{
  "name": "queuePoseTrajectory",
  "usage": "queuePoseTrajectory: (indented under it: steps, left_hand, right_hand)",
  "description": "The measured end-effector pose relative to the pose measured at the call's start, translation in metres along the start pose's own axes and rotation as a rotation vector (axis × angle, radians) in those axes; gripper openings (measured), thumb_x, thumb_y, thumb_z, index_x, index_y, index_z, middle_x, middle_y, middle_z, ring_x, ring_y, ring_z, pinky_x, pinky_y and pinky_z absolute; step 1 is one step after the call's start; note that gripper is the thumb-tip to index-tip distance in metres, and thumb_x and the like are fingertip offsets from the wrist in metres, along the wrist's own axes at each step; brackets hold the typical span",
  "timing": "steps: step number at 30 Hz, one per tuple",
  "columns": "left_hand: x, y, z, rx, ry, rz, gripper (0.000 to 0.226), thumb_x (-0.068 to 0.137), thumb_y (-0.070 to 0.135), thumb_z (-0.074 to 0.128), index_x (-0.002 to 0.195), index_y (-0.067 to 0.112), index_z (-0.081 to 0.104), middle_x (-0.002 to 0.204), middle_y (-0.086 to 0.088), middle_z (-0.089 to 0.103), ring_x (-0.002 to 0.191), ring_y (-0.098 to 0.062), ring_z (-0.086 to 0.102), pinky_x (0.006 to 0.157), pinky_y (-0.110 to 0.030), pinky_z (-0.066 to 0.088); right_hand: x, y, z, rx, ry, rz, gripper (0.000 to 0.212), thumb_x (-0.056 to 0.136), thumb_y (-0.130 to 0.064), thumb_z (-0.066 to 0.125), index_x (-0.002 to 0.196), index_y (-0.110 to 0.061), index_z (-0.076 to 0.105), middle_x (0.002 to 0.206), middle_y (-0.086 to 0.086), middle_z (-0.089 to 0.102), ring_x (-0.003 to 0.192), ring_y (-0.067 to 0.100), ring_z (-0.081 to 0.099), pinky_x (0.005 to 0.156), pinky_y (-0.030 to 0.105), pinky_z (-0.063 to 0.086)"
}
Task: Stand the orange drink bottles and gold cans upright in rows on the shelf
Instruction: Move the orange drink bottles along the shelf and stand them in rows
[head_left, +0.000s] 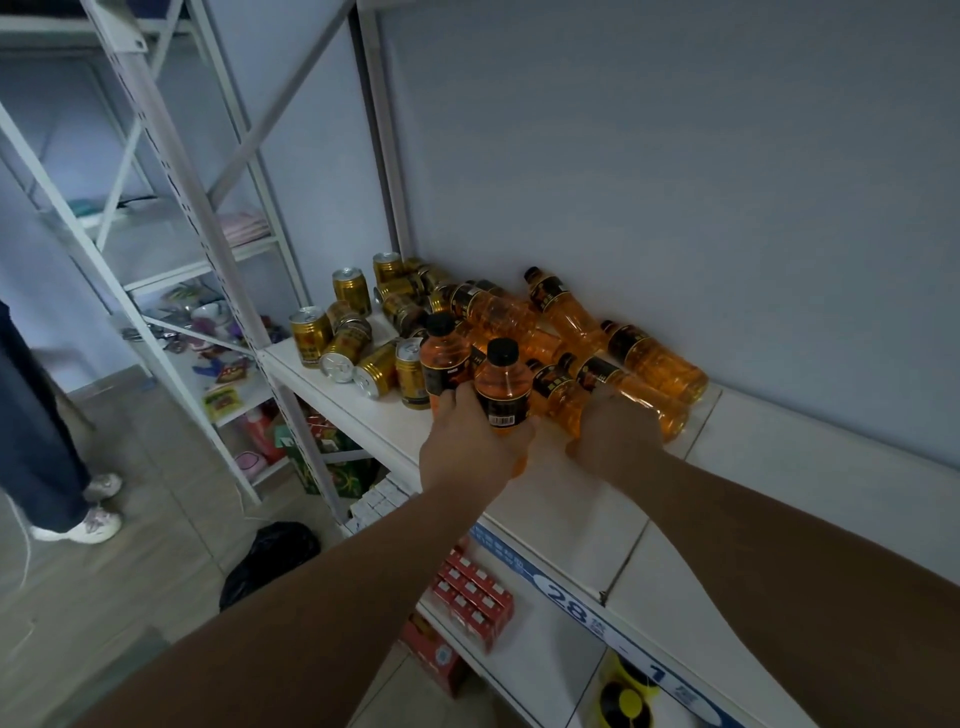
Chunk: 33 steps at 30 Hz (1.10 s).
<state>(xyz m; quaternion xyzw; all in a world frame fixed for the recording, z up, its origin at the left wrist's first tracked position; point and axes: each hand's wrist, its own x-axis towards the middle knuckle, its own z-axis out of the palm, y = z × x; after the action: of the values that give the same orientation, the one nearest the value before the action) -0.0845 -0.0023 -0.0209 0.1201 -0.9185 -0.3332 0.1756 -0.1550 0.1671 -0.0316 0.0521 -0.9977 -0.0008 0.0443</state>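
Bottle in my left hand: an orange drink bottle (503, 387) with a black cap stands upright near the front of the white shelf (571, 514), and my left hand (475, 447) is wrapped around its lower half, fingers pressed to the plastic.
Second upright bottle: another orange bottle (444, 358) stands just behind and left of the first, touching it; my left fingertips reach its label.
Right hand: my right hand (618, 431) lies palm down over a bottle on its side (647, 397), fingers curled on it; how firmly it grips I cannot tell.
Lying bottles: several more orange bottles (649, 358) lie flat in a heap behind my hands, caps pointing left and back, the farthest against the grey wall (675, 182).
Front cans: one gold can (410, 374) stands upright just left of the upright bottles; beside it two cans lie on their sides (358, 364) with their silver ends toward me.
Far cans: three more gold cans stand upright (352, 290) along the left edge, and others lie jumbled (405, 301) toward the back corner.
Below the shelf: red cartons (472, 592) sit on the lower level.
Floor, far left: a person's legs and white shoes (88, 514) show.
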Motion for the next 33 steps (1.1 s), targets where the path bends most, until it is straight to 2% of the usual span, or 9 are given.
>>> queuePoseTrajectory:
  steps: [4,8,11,13,21,23,26,28,33]
  left_hand:
    - [0.003,0.004,-0.003,-0.040,-0.005,0.001,0.057,0.075,0.067,0.070,0.115,0.030,0.051,0.107,0.013,0.050,0.098,-0.018,0.060,0.079,-0.038,0.045]
    - [0.003,0.008,-0.007,-0.042,-0.040,0.069,0.049,0.072,0.069,0.067,0.102,0.032,0.057,0.095,0.011,0.060,0.087,-0.015,0.061,0.078,-0.039,0.052]
    - [0.001,0.016,-0.006,-0.060,-0.073,0.130,0.053,0.066,0.074,0.064,0.098,0.032,0.060,0.086,0.012,0.064,0.081,-0.013,0.062,0.067,-0.030,0.048]
    - [-0.001,0.025,-0.002,-0.089,-0.106,0.170,0.051,0.068,0.072,0.070,0.096,0.030,0.062,0.084,0.011,0.066,0.079,-0.013,0.065,0.068,-0.033,0.054]
    - [-0.017,0.080,0.026,-0.232,-0.270,0.386,0.051,0.072,0.068,0.075,0.108,0.032,0.066,0.098,0.012,0.073,0.091,-0.012,0.069,0.073,-0.033,0.058]
    - [-0.025,0.096,0.036,-0.247,-0.310,0.416,0.042,0.073,0.067,0.074,0.098,0.034,0.067,0.090,0.014,0.072,0.088,-0.012,0.069,0.072,-0.033,0.056]
    - [-0.040,0.120,0.052,-0.265,-0.358,0.477,0.042,0.071,0.071,0.071,0.091,0.034,0.066,0.081,0.016,0.069,0.080,-0.008,0.067,0.067,-0.030,0.054]
    - [-0.053,0.136,0.062,-0.297,-0.400,0.525,0.045,0.069,0.074,0.070,0.092,0.035,0.066,0.081,0.016,0.069,0.078,-0.006,0.066,0.067,-0.032,0.057]
    - [-0.096,0.181,0.090,-0.321,-0.475,0.622,0.048,0.064,0.079,0.066,0.088,0.037,0.065,0.078,0.016,0.068,0.074,-0.005,0.064,0.065,-0.034,0.058]
  right_hand:
    - [-0.007,0.005,0.004,0.032,0.047,0.001,0.066,0.085,-0.044,0.067,0.131,-0.004,0.041,0.111,0.010,0.065,0.096,0.028,0.066,0.064,0.031,0.043]
    - [-0.022,0.017,0.010,0.084,0.083,0.003,0.059,0.084,-0.043,0.068,0.126,-0.006,0.047,0.115,0.014,0.064,0.102,0.031,0.064,0.078,0.036,0.051]
    - [-0.038,0.029,0.014,0.181,0.120,0.036,0.056,0.085,-0.044,0.066,0.126,-0.009,0.049,0.117,0.011,0.063,0.104,0.030,0.063,0.081,0.037,0.052]
    - [-0.049,0.038,0.014,0.237,0.153,0.071,0.057,0.085,-0.044,0.065,0.127,-0.011,0.049,0.117,0.010,0.062,0.103,0.029,0.061,0.082,0.038,0.052]
    - [-0.106,0.089,-0.003,0.497,0.329,0.381,0.054,0.081,-0.043,0.066,0.129,-0.027,0.048,0.111,-0.004,0.059,0.111,0.027,0.046,0.087,0.040,0.032]
    - [-0.123,0.101,-0.008,0.607,0.384,0.476,0.056,0.081,-0.040,0.070,0.130,-0.030,0.045,0.105,-0.006,0.054,0.109,0.025,0.043,0.085,0.038,0.029]
    - [-0.151,0.120,-0.017,0.808,0.476,0.601,0.052,0.080,-0.031,0.072,0.125,-0.033,0.045,0.100,-0.004,0.055,0.105,0.028,0.048,0.085,0.039,0.043]
    - [-0.170,0.133,-0.023,0.864,0.561,0.649,0.050,0.079,-0.024,0.073,0.120,-0.032,0.047,0.102,-0.001,0.056,0.102,0.031,0.054,0.087,0.047,0.052]
    - [-0.221,0.172,-0.028,0.898,0.746,0.819,0.061,0.084,-0.027,0.079,0.135,-0.029,0.045,0.117,-0.001,0.046,0.108,0.026,0.055,0.093,0.045,0.052]
